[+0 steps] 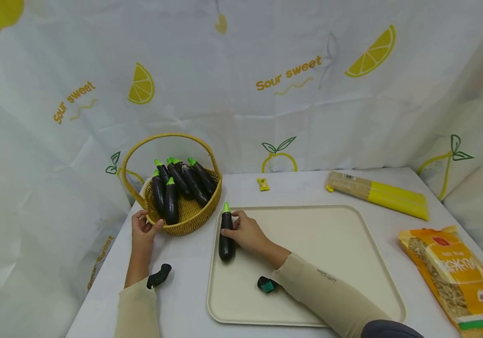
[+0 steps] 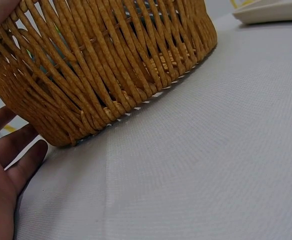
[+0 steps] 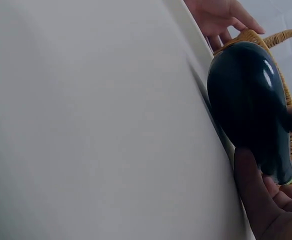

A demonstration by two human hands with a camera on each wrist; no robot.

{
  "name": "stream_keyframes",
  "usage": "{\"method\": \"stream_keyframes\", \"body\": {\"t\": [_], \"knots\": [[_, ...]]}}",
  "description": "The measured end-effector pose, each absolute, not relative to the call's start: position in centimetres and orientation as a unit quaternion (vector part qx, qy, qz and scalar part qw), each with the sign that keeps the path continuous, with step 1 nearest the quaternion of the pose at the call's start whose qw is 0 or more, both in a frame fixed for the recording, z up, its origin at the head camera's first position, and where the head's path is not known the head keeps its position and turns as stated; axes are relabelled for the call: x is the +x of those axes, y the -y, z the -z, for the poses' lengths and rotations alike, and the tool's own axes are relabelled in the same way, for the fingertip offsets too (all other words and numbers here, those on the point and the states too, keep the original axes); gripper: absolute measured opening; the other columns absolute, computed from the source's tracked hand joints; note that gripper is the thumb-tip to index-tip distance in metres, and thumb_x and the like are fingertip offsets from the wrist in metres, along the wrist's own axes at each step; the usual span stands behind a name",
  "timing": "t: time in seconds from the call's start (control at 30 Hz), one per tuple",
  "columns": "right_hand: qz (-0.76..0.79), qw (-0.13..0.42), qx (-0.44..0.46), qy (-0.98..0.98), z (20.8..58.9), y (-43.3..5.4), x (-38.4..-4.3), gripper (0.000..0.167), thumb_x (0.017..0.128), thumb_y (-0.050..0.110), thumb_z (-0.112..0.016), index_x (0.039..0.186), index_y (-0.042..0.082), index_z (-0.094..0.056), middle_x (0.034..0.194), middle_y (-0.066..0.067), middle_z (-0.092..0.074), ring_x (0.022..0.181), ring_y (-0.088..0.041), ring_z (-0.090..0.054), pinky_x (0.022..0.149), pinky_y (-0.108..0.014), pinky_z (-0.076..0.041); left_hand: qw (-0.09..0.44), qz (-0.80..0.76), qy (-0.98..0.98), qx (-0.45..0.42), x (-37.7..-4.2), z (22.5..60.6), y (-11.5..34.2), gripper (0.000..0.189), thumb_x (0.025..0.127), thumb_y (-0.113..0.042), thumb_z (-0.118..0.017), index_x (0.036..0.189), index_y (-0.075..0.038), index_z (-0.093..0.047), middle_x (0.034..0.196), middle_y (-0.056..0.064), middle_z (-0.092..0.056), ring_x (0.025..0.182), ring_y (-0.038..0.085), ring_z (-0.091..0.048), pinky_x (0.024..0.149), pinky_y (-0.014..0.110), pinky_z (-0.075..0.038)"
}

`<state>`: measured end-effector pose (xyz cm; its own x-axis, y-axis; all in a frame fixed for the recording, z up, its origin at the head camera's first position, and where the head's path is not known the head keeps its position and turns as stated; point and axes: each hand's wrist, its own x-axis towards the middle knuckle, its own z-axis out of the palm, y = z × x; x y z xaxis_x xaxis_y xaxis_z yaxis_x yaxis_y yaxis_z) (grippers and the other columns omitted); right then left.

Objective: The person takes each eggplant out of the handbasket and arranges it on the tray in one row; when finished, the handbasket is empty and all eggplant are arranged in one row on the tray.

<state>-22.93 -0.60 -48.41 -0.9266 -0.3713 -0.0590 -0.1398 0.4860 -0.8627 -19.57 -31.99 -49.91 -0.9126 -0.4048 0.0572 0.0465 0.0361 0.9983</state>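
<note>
A dark purple eggplant (image 1: 226,236) with a green tip lies on the left edge of a cream tray (image 1: 321,263). My right hand (image 1: 245,232) grips it from the right, fingers curled round its middle. In the right wrist view the eggplant (image 3: 248,100) fills the right side, with my fingers (image 3: 256,195) under it. A woven yellow basket (image 1: 190,218) holds several more eggplants (image 1: 171,199). My left hand (image 1: 143,231) holds the basket's near left rim, thumb against it. The left wrist view shows the basket wall (image 2: 111,60) close up and my fingers (image 2: 16,165) beside its base.
A white-clothed table (image 1: 182,281) stands against a lemon-print cloth backdrop. At the back lie a small yellow wrapper (image 1: 263,184) and a long yellow noodle packet (image 1: 378,193). An orange food bag (image 1: 452,277) sits at the right front edge.
</note>
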Motion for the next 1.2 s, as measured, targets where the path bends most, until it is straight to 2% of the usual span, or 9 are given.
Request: {"method": "stream_keyframes", "body": {"t": [0.3,0.53,0.67,0.87,1.03,1.2], "knots": [[0.439,0.100,-0.155,-0.880,48.2,0.8,-23.2,0.068,0.087,0.045,-0.070,0.135,0.003,-0.046,0.088,0.003,-0.059,0.075,-0.013,-0.056,0.070,-0.031,-0.047,0.162,0.690,0.694,0.125,-20.1,50.1,32.1,0.057,0.091,-0.012,-0.069,0.130,-0.018,-0.028,0.154,0.009,-0.031,0.135,0.024,-0.037,0.108,0.032,-0.033],[0.447,0.101,-0.163,-0.874,46.8,0.5,-23.8,0.064,0.089,0.039,-0.069,0.137,0.004,-0.046,0.092,0.000,-0.058,0.065,-0.012,-0.059,0.068,-0.032,-0.047,0.170,0.688,0.696,0.117,-20.2,49.7,32.1,0.056,0.091,-0.012,-0.069,0.129,-0.017,-0.029,0.153,0.010,-0.033,0.134,0.024,-0.039,0.105,0.028,-0.036],[0.457,0.087,-0.183,-0.866,45.4,1.1,-24.4,0.062,0.090,0.036,-0.069,0.138,0.005,-0.045,0.095,-0.002,-0.059,0.062,-0.011,-0.062,0.063,-0.031,-0.050,0.171,0.686,0.697,0.121,-20.1,49.5,32.1,0.056,0.091,-0.013,-0.070,0.128,-0.018,-0.029,0.152,0.010,-0.034,0.133,0.024,-0.040,0.106,0.029,-0.035],[0.449,0.057,-0.243,-0.858,42.6,4.9,-26.3,0.058,0.091,0.035,-0.069,0.138,0.007,-0.047,0.096,0.002,-0.061,0.076,-0.010,-0.059,0.063,-0.027,-0.049,0.175,0.691,0.690,0.124,-20.0,49.5,32.0,0.055,0.090,-0.011,-0.071,0.126,-0.020,-0.031,0.151,0.010,-0.036,0.131,0.024,-0.042,0.103,0.026,-0.038],[0.436,0.038,-0.268,-0.858,41.4,9.5,-28.0,0.052,0.092,0.034,-0.068,0.135,0.009,-0.050,0.092,0.005,-0.059,0.075,-0.009,-0.057,0.064,-0.023,-0.048,0.176,0.697,0.686,0.113,-20.0,49.7,32.1,0.054,0.090,-0.010,-0.071,0.126,-0.019,-0.031,0.151,0.011,-0.036,0.130,0.024,-0.043,0.096,0.020,-0.041],[0.402,0.054,-0.262,-0.875,41.8,13.8,-28.7,0.055,0.093,0.036,-0.067,0.138,0.011,-0.048,0.096,0.004,-0.061,0.078,-0.008,-0.057,0.066,-0.023,-0.049,0.167,0.698,0.687,0.114,-19.6,50.1,32.1,0.054,0.091,-0.009,-0.069,0.126,-0.021,-0.031,0.153,0.012,-0.032,0.133,0.025,-0.040,0.102,0.025,-0.039]]}}
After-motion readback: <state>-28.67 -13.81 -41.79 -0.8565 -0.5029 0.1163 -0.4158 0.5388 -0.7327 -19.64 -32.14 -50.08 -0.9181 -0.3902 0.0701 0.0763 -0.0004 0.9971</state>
